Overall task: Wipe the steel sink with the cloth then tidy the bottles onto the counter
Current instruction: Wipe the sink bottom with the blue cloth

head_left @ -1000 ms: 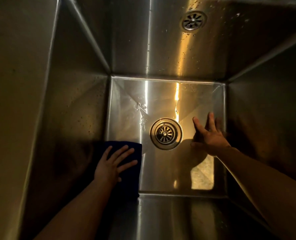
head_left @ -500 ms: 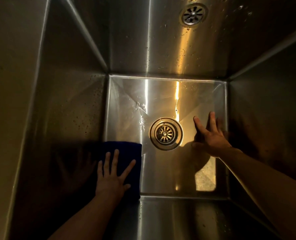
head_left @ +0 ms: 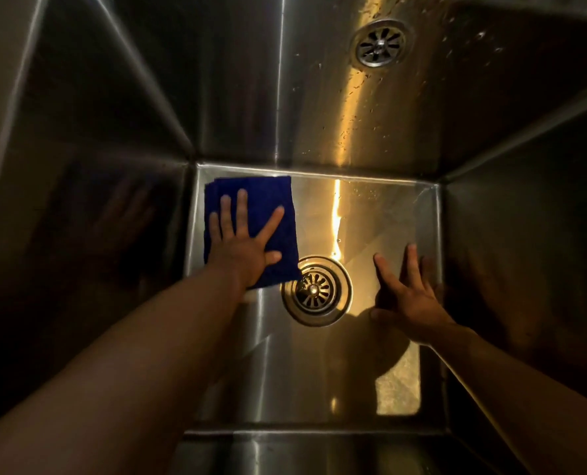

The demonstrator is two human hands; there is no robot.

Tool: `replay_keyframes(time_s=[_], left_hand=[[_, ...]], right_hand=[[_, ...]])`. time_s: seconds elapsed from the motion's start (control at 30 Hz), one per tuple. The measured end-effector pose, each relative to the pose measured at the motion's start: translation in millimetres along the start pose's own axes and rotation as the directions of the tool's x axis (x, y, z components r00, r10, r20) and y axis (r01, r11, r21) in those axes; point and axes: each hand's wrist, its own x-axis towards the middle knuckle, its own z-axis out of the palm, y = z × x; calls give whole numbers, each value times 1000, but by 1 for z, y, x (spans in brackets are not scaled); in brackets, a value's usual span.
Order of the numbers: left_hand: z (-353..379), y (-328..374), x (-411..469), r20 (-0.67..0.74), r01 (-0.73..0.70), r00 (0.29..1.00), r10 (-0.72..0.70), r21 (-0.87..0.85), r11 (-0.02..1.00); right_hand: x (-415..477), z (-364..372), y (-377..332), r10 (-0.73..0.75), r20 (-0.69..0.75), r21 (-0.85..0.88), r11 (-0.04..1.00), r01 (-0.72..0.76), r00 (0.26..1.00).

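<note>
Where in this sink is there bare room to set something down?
Free: the sink floor beyond the drain, between cloth and right wall; also this side of the drain, between the forearms. Crowded: far left corner, cloth under left hand; right edge, right hand.

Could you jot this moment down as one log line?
step: wipe sink | left hand: flat on cloth, far-left floor corner | right hand: open, right of drain
</note>
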Motion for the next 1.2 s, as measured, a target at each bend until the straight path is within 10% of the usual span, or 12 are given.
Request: replay_keyframes(time_s=[0.47,0.67,0.77,0.9,1.2], left_hand=[[-6,-11,20,-271,-63,962,42,-68,996],[12,-16,-34,-441,104,846,-299,-413,905],[17,-25,-45,-490,42,823,-288,-453,890],[17,-30,-45,-474,20,831,-293,-499,866],[7,-36,-44,-466,9,856,-225,-421,907]], right_hand=[[-1,-2,-19,114,-44,-68,991,-117,992],[26,-21,-139,-350,-434,-98,934,343,830],[66,-36,-203,-513,-384,-167,856,489,768],[105,-23,-218,-478,-77,-340,837,428,875],[107,-7,-138,-431,-329,-347,883,317,841]])
